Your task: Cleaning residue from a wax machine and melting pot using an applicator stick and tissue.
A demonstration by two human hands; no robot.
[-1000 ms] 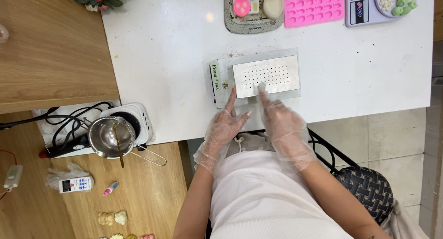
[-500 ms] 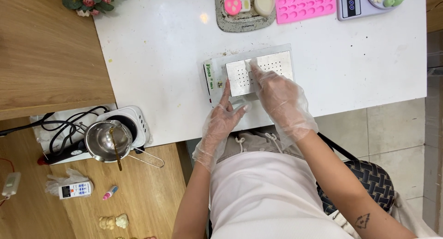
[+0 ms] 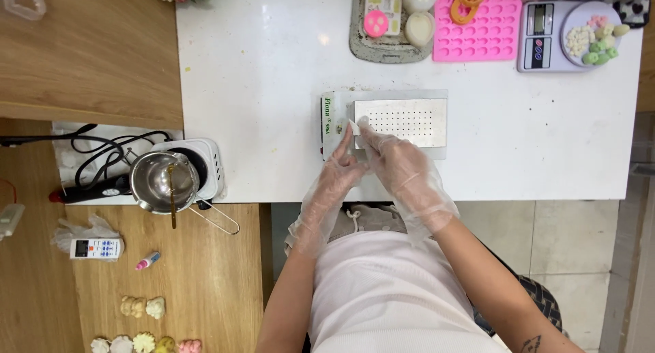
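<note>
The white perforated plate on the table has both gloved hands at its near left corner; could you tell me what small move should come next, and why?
Probably pinch that corner more firmly and lift it slightly. Both hands, left and right, meet at the plate corner, where a small white flap stands up between the fingertips, while the rest lies flat on its tray.

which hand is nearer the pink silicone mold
Right. The right hand lies below and left of the pink mold; the left hand sits farther left, beyond it.

Gloved hands at a perforated metal tray (image 3: 402,121)

Left hand (image 3: 334,179) and right hand (image 3: 402,169) pinching a small white piece (image 3: 353,126) at its near-left corner.
</note>
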